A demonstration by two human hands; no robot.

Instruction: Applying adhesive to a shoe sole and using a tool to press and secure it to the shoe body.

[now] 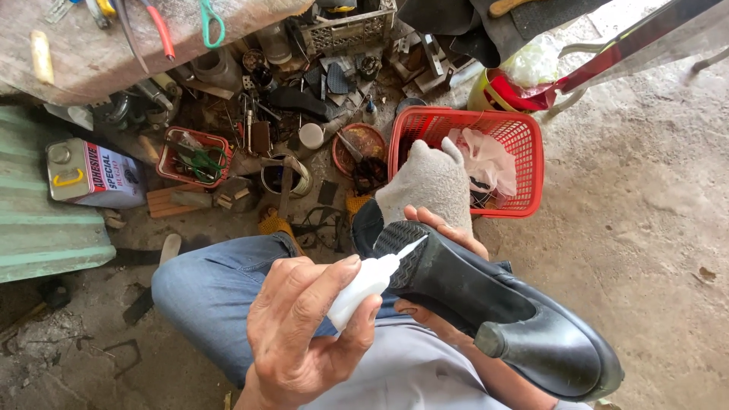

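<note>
Two hands work over my lap: my left hand (304, 326) pinches a white glue bottle (368, 285), nozzle aimed up-right at the black shoe (493, 304), which my right hand (440, 266) grips underneath, sole up, its length running upper-left to lower-right.

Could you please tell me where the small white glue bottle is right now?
In the head view, low centre: the glue bottle is in the left hand, its nozzle touching the black shoe's sole.
</note>
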